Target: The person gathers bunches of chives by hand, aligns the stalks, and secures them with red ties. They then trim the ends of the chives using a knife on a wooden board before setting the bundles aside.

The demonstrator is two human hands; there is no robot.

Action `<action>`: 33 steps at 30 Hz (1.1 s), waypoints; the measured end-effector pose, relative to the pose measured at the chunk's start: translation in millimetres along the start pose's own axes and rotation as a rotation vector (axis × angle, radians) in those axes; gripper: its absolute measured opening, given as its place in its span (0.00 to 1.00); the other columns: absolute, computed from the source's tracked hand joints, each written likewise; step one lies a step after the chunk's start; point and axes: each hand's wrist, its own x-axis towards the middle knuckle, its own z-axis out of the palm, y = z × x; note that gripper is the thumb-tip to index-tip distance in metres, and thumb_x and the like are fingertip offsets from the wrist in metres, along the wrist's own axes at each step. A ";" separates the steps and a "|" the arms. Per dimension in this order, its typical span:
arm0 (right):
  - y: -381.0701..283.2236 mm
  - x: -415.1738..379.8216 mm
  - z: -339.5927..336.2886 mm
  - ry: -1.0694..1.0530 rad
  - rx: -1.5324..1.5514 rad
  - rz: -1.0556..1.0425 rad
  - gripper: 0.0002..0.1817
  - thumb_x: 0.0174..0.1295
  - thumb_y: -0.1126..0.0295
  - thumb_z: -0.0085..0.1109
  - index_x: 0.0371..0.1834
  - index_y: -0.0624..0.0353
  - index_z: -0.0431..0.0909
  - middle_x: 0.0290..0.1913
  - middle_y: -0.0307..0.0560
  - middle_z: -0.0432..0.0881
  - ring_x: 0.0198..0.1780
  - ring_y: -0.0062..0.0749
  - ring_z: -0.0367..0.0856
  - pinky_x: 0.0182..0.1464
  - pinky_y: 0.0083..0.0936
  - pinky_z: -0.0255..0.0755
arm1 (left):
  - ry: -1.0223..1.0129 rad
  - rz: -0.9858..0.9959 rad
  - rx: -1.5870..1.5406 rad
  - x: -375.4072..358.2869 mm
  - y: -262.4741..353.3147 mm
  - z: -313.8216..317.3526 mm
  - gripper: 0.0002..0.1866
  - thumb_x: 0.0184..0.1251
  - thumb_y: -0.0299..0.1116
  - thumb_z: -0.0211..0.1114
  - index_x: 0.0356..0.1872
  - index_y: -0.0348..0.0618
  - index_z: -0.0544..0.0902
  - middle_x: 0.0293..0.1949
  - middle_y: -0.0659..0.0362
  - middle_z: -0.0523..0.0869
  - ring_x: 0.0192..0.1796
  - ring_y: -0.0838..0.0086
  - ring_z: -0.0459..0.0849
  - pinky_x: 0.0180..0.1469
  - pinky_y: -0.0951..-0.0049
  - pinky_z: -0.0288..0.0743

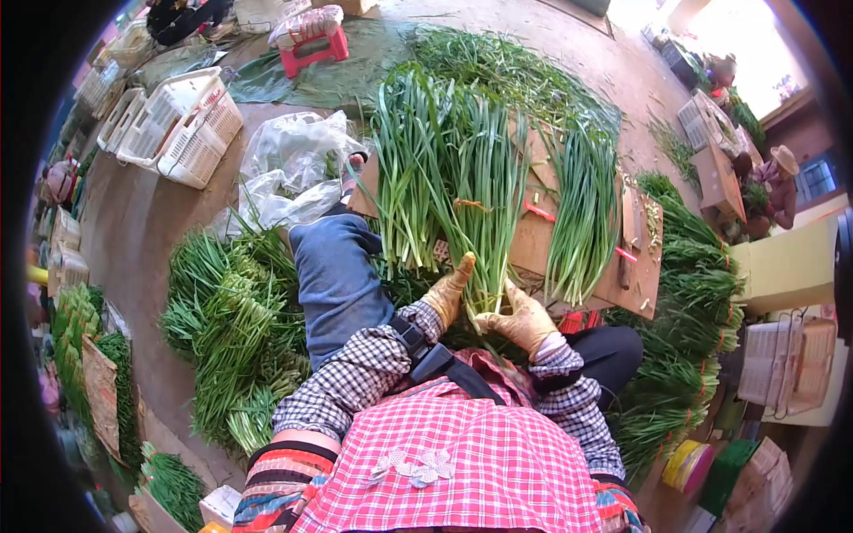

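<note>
Both my hands wear yellowish gloves and are at the lower, pale ends of a bunch of garlic chives (484, 195) that lies on a wooden board (533, 253). My left hand (449, 291) wraps the bunch from the left, thumb pointing up. With thumb and fingers, my right hand (522, 322) grips the stem ends from the right. An orange tie crosses the stalks above my hands. More loose chives (409, 178) lie left of the bunch, and another pile of chives (582, 218) lies to the right. A red strip (539, 211) sits between them.
A brown-handled tool (625, 265) and trimmings lie at the board's right edge. Heaps of chives (240, 320) lie left of my leg; tied bunches (675, 355) line the right. Plastic bags (293, 164), white crates (191, 129) and a red stool (311, 49) stand beyond. A person (773, 191) sits far right.
</note>
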 end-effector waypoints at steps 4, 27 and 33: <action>12.1 8.9 -12.9 -0.092 -0.064 0.076 0.39 0.53 0.60 0.72 0.68 0.58 0.66 0.48 0.45 0.83 0.48 0.26 0.80 0.52 0.24 0.73 | 0.220 0.077 0.117 14.2 -5.9 -12.1 0.38 0.51 0.64 0.68 0.53 0.42 0.78 0.45 0.53 0.85 0.46 0.61 0.84 0.52 0.55 0.78; 20.2 7.2 13.2 0.021 0.320 0.019 0.19 0.67 0.67 0.54 0.56 0.71 0.74 0.50 0.54 0.82 0.52 0.38 0.80 0.55 0.26 0.71 | -0.251 -0.171 -0.241 -12.0 15.4 13.0 0.29 0.64 0.49 0.64 0.56 0.36 0.76 0.49 0.47 0.84 0.48 0.57 0.84 0.54 0.53 0.78; 22.7 4.6 -10.2 0.719 -0.242 -0.132 0.14 0.62 0.65 0.60 0.48 0.60 0.80 0.39 0.52 0.83 0.42 0.40 0.83 0.46 0.32 0.75 | -0.116 0.024 -0.107 -4.2 15.4 3.2 0.30 0.64 0.47 0.64 0.59 0.33 0.73 0.54 0.45 0.81 0.56 0.55 0.80 0.57 0.55 0.77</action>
